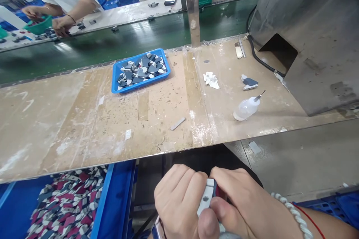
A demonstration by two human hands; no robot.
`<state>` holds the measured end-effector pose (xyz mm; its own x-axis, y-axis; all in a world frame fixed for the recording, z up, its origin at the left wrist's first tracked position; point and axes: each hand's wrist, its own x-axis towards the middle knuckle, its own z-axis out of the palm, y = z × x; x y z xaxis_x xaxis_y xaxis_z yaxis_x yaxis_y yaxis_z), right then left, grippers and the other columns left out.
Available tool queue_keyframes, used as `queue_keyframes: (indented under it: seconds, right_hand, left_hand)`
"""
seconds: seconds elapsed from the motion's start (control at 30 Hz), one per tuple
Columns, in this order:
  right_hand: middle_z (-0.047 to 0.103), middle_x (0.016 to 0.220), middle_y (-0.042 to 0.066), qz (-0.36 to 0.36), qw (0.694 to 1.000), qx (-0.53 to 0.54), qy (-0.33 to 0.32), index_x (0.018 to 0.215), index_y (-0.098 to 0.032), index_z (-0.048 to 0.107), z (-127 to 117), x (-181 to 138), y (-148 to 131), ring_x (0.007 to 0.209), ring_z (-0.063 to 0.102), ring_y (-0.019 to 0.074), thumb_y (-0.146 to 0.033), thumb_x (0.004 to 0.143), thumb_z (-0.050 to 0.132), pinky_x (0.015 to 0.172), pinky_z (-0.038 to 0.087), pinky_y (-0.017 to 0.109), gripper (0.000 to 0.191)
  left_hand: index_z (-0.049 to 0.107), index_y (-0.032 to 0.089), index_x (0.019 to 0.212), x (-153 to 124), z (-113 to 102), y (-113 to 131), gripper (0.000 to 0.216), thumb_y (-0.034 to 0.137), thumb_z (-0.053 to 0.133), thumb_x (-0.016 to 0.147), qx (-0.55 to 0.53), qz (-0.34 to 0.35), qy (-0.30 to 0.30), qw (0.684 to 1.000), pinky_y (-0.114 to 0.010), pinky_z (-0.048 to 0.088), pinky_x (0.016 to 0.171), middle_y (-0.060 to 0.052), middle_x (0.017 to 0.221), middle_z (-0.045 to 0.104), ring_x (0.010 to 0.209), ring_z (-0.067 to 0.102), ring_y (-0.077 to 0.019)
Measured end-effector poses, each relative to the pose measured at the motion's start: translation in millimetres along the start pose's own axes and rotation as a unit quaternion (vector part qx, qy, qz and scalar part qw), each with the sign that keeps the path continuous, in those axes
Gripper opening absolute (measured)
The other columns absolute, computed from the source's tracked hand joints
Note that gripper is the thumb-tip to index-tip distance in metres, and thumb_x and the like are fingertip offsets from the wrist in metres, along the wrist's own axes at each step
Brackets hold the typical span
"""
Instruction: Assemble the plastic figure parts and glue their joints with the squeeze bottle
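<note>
In front of the table's edge, my left hand [179, 198] and my right hand [238, 194] are closed together on a small plastic part [206, 198]. Its visible side is light grey with a dark hole, and bits of dark blue and maroon show beside my right fingers. The rest of the part is hidden by my fingers and thumbs. On the table beyond lie a blue tray [113, 78] heaped with dark blue and grey pieces, a thin grey strip [178, 123], and a clear squeeze bottle [246, 109] with a thin tip.
Below at left, a blue bin [102, 205] holds many grey, blue and maroon parts. Crumpled white paper [211, 80] and a few loose pieces [249, 82] lie at right, near a metal housing [314, 44]. Behind a metal post [193, 11] runs a green conveyor [168, 31]; people work across it.
</note>
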<state>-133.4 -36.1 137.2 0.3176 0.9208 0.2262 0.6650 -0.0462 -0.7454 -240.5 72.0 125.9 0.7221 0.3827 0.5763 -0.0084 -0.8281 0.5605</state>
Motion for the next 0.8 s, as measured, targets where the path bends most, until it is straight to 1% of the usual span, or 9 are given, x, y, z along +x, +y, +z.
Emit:
queue_keyframes:
  seconds: [0.07,0.17,0.27,0.33,0.37,0.43,0.57,0.67,0.8]
  right_hand:
    - [0.05,0.055,-0.002,-0.013,0.999,-0.049,0.018,0.067,-0.021,0.041,2,-3,-1,0.042,0.049,0.0103,-0.042,0.11,0.013,0.042,0.036,0.026,0.055]
    - [0.052,0.061,-0.003,0.006,0.995,-0.092,0.024,0.073,-0.021,0.045,7,-9,-7,0.046,0.052,0.0119,-0.035,0.109,0.017,0.044,0.038,0.028,0.047]
    - [0.056,0.066,-0.002,0.033,0.992,-0.12,0.034,0.083,-0.021,0.049,11,-12,-16,0.05,0.054,0.0153,-0.029,0.107,0.019,0.046,0.039,0.032,0.04]
    - [0.055,0.064,-0.003,0.042,0.99,-0.127,0.048,0.083,-0.022,0.047,13,-15,-21,0.048,0.052,0.0157,-0.025,0.105,0.021,0.045,0.038,0.033,0.035]
    - [0.054,0.063,-0.003,0.043,0.989,-0.128,0.055,0.081,-0.023,0.045,13,-16,-23,0.046,0.051,0.0155,-0.024,0.104,0.023,0.045,0.037,0.033,0.032]
    - [0.053,0.062,-0.004,0.047,0.991,-0.115,0.057,0.081,-0.024,0.044,15,-20,-24,0.046,0.051,0.0151,-0.022,0.102,0.026,0.044,0.037,0.033,0.028]
    - [0.059,0.068,-0.003,0.068,0.995,-0.057,0.042,0.087,-0.023,0.049,19,-26,-23,0.052,0.059,0.0158,-0.017,0.097,0.028,0.047,0.042,0.033,0.024]
    - [0.058,0.065,-0.002,0.075,0.996,-0.025,0.042,0.082,-0.022,0.049,19,-24,-21,0.051,0.058,0.0155,-0.016,0.094,0.03,0.048,0.043,0.032,0.024]
    - [0.059,0.063,-0.001,0.075,0.996,0.033,0.039,0.077,-0.021,0.051,16,-16,-18,0.049,0.056,0.0142,-0.018,0.093,0.03,0.047,0.042,0.03,0.026]
  left_hand:
    - [0.051,0.019,0.07,0,-1,1,0.047,0.031,0.024,0.107,0.021,0.022,0.006,1.0,-0.035,0.024,0.053,-0.002,0.055,0.046,0.053,0.038,-0.0161]
    - [0.05,0.019,0.071,-1,-1,5,0.041,0.024,0.027,0.105,0.032,0.025,0.022,0.999,-0.035,0.022,0.054,-0.001,0.055,0.045,0.053,0.035,-0.0158]
    - [0.052,0.019,0.072,-3,-2,12,0.037,0.021,0.031,0.103,0.031,-0.017,0.035,0.999,-0.035,0.025,0.055,-0.002,0.057,0.047,0.054,0.037,-0.0159]
    - [0.053,0.019,0.072,-4,-3,14,0.04,0.024,0.03,0.104,0.041,-0.027,0.041,0.998,-0.034,0.027,0.055,-0.002,0.056,0.047,0.053,0.04,-0.0158]
    - [0.054,0.019,0.072,-5,-3,14,0.041,0.025,0.029,0.105,0.048,-0.019,0.041,0.998,-0.034,0.027,0.054,-0.001,0.056,0.047,0.052,0.04,-0.0156]
    - [0.055,0.018,0.073,-6,-5,14,0.044,0.026,0.027,0.105,0.049,0.004,0.028,0.998,-0.033,0.028,0.052,-0.001,0.055,0.046,0.05,0.042,-0.0152]
    - [0.055,0.018,0.071,-6,-5,13,0.041,0.023,0.03,0.104,0.045,0.001,0.035,0.998,-0.032,0.03,0.051,-0.001,0.054,0.046,0.049,0.042,-0.015]
    - [0.053,0.018,0.07,-6,-6,11,0.041,0.02,0.03,0.103,0.032,0.017,0.024,0.999,-0.032,0.028,0.05,0.0,0.055,0.045,0.05,0.04,-0.0141]
    - [0.051,0.018,0.068,-3,-8,6,0.041,0.021,0.03,0.103,-0.003,0.023,-0.001,1.0,-0.033,0.028,0.05,-0.001,0.056,0.045,0.05,0.038,-0.0144]
